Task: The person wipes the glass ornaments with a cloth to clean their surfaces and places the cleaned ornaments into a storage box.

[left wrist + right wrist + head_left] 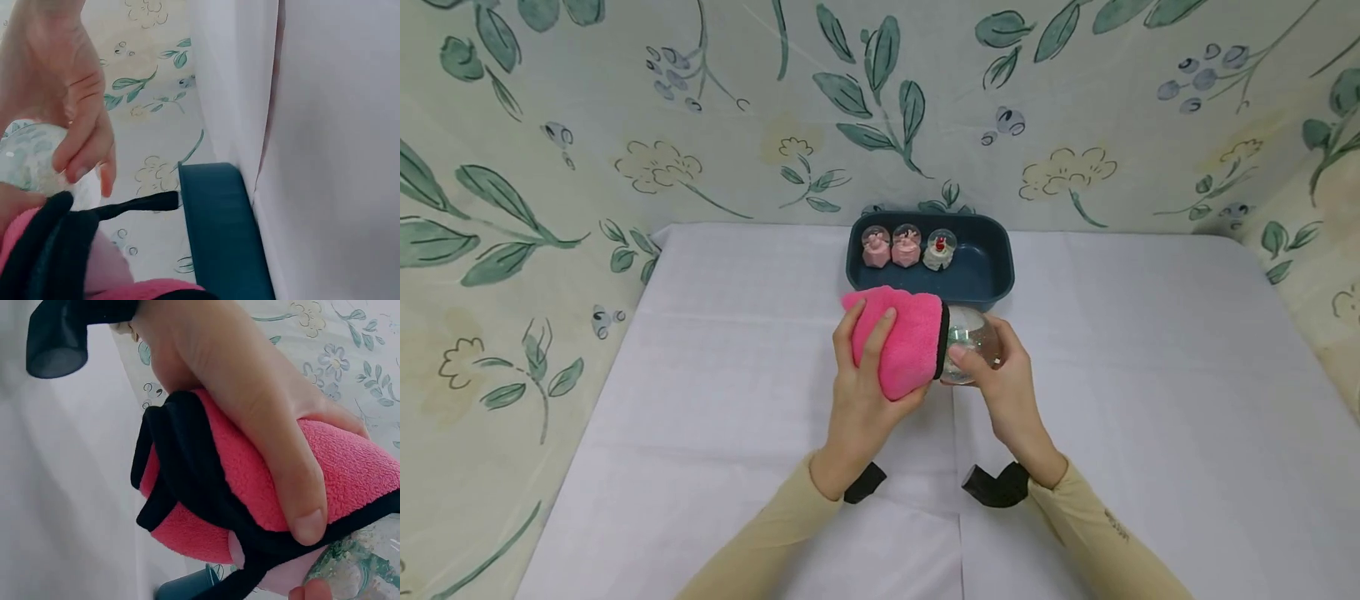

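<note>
A large clear snow globe [967, 321] lies on its side in the air between both hands, with a pale pink base [284, 578] partly showing in the right wrist view. Around that base is a bright pink fleece cloth [904, 333] with black edging. My left hand [863, 404] grips the cloth and the base through it, fingers spread over the top. My right hand [1011, 387] holds the glass dome from the right, its thumb on the near side. Green and glittery bits show inside the dome; what they form cannot be made out.
Just beyond the hands stands a dark blue tray [988, 292]. Inside its left part are two small pink snow globes [906, 247] and a white one [939, 250] with a red detail. White cloth [737, 367] covers the table; floral fabric [925, 125] hangs behind and at the sides.
</note>
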{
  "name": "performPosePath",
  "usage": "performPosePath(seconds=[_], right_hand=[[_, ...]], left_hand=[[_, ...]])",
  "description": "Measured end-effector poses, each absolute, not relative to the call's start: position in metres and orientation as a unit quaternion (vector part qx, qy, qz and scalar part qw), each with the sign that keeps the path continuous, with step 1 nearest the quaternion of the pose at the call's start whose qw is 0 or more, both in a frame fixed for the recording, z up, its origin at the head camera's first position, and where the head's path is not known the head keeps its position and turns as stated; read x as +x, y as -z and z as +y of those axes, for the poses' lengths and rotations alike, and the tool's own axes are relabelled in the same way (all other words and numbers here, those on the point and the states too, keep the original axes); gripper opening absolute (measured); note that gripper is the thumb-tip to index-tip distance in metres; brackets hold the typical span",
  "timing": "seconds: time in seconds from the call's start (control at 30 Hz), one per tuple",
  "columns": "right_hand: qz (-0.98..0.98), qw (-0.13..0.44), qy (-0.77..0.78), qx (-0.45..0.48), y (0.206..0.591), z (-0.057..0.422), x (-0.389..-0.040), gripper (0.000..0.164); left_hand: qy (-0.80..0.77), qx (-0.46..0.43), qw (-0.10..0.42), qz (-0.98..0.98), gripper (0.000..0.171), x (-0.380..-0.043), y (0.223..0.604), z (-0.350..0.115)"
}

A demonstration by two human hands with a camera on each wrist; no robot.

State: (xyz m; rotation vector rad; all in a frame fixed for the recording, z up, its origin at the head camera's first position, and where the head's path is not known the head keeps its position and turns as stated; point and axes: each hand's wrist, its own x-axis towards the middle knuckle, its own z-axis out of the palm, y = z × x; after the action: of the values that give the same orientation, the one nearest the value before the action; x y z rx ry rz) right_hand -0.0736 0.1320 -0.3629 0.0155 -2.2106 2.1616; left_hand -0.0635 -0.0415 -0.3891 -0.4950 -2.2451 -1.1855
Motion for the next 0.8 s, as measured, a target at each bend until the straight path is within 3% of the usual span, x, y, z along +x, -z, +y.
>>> performPosePath(seconds=[0.17, 0.47, 0.8], right_hand=[[-0.712, 0.026, -0.702, 0.017, 0.364, 0.136, -0.076, 0.051], [-0.785, 0.112, -0.600, 0.106, 0.358, 0.156, -0.082, 0.072], [-0.720, 0.129, -0.654, 0.194, 0.350, 0.167, -0.086, 0.083]], left_hand=[[0.434, -0.194, 0.249, -0.844, 0.097, -0.064, 0.388, -0.048], [0.420, -0.170, 0.216, -0.865, 0.095, -0.063, 0.377, -0.072], [0.375, -0.140, 0.155, -0.903, 0.093, -0.055, 0.354, -0.108]])
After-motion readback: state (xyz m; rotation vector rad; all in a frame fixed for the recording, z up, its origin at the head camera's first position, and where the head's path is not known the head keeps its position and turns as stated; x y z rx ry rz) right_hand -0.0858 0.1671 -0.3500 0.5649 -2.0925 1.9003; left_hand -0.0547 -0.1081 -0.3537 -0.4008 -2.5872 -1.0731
